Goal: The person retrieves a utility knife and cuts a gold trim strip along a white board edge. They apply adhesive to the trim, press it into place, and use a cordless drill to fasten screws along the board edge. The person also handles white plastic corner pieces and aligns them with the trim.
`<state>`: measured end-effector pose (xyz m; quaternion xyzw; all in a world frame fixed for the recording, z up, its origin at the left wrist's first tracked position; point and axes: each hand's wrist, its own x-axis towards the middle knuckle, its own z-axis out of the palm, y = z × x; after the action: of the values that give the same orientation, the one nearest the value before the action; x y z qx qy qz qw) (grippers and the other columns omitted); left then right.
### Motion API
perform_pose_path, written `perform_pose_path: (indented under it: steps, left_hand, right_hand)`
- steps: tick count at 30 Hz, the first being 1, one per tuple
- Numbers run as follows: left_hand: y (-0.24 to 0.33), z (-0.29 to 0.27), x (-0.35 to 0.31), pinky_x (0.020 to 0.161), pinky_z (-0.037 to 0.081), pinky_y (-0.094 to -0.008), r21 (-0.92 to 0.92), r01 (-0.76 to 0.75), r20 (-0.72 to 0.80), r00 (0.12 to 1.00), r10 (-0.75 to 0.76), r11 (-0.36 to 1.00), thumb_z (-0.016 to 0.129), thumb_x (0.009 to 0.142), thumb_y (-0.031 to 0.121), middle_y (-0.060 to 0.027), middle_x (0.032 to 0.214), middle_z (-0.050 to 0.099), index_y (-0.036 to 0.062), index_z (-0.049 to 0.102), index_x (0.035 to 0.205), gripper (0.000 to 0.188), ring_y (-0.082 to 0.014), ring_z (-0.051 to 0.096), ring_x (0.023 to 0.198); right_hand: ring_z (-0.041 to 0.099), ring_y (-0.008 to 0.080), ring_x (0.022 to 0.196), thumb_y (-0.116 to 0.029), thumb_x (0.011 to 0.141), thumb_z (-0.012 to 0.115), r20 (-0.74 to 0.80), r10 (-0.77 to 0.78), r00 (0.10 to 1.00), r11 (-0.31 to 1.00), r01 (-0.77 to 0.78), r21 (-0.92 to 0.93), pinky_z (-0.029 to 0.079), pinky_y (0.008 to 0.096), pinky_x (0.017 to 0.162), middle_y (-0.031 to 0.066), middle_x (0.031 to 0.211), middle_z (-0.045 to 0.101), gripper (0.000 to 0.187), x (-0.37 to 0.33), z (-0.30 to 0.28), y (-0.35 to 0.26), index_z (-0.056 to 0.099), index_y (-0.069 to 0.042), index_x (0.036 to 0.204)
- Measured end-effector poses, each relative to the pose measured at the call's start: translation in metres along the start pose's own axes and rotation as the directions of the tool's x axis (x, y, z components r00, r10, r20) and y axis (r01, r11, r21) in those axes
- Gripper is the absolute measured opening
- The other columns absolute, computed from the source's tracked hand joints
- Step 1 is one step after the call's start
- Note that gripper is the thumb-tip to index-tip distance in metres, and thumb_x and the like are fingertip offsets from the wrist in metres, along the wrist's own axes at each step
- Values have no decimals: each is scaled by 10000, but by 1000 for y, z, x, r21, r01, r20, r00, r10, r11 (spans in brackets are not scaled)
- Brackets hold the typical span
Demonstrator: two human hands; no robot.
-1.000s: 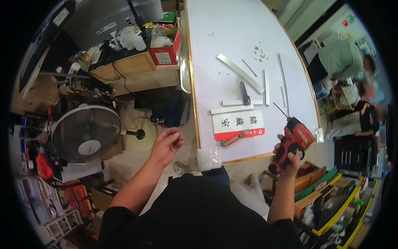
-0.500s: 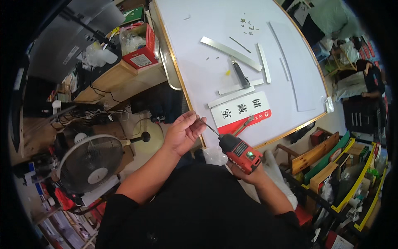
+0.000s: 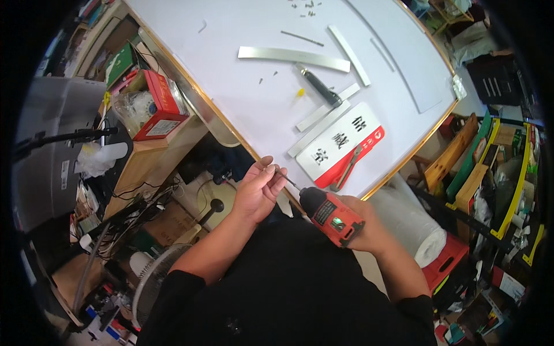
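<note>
Right hand [image 3: 369,230] wrapped tight around the grip of a red cordless drill [image 3: 332,213], held in the air just off the near edge of the white table [image 3: 242,86], nose aimed up and left. Left hand [image 3: 257,190] raised to the long thin bit [image 3: 287,180], fingertips [image 3: 271,170] pinched together on its far end; whether a screw sits there, too small to tell.

For a clean seating, judged from this pose:
- Keep the left pinch light and right at the tip, clear of the chuck.
- Hold the bit in line with the drill body, not cocked sideways.
- Keep the trigger finger relaxed until the left fingers come away.
- Brace both forearms near the body to steady the tool.

Further out on the table: a white sign plate with a red corner [image 3: 340,144] close to the near edge, a red-handled hand tool [image 3: 346,168] lying across its red part. Beside the plate, flat metal strips [image 3: 323,118]; beyond them a dark-handled knife [image 3: 320,86], a longer metal bar [image 3: 294,56], and a scatter of small screws [image 3: 306,6] near the far edge. A small yellow piece [image 3: 300,92] between bar and strips.

Left of the table, a red box [image 3: 164,101] on a wooden shelf; a fan [image 3: 153,279] on the floor below.
</note>
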<state>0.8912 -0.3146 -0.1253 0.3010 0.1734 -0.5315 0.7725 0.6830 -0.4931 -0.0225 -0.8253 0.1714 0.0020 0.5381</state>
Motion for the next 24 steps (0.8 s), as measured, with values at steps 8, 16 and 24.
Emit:
perform_pose_path:
  steps: [8, 16, 24]
  left_hand:
    - [48, -55, 37, 1010, 583, -370, 105, 104, -439, 897, -48, 989, 603, 1053, 72, -141, 1077, 714, 0, 629, 1056, 77, -233, 710, 1022]
    - [83, -50, 61, 942, 607, -433, 270, 73, -457, 887, 61, 960, 640, 987, -31, -217, 1102, 700, 33, 550, 1061, 134, -322, 728, 1033]
    - [94, -57, 77, 916, 615, -423, 348, 129, -453, 890, 46, 929, 639, 977, -28, -227, 1095, 697, 26, 515, 1062, 159, -323, 730, 1028]
  right_hand:
    - [691, 393, 983, -143, 755, 780, 132, 227, 965, 946, -186, -266, 562, 466, 822, 193, 1094, 691, 781, 87, 68, -32, 503, -3, 1472]
    - [693, 398, 980, -124, 769, 715, 185, 301, 936, 919, -233, -317, 565, 476, 843, 236, 1122, 680, 764, 133, 93, -31, 478, 76, 1467]
    - [695, 418, 965, -145, 802, 705, 167, 381, 909, 910, -337, -241, 568, 492, 827, 253, 1108, 686, 688, 154, 100, -26, 501, 89, 1416]
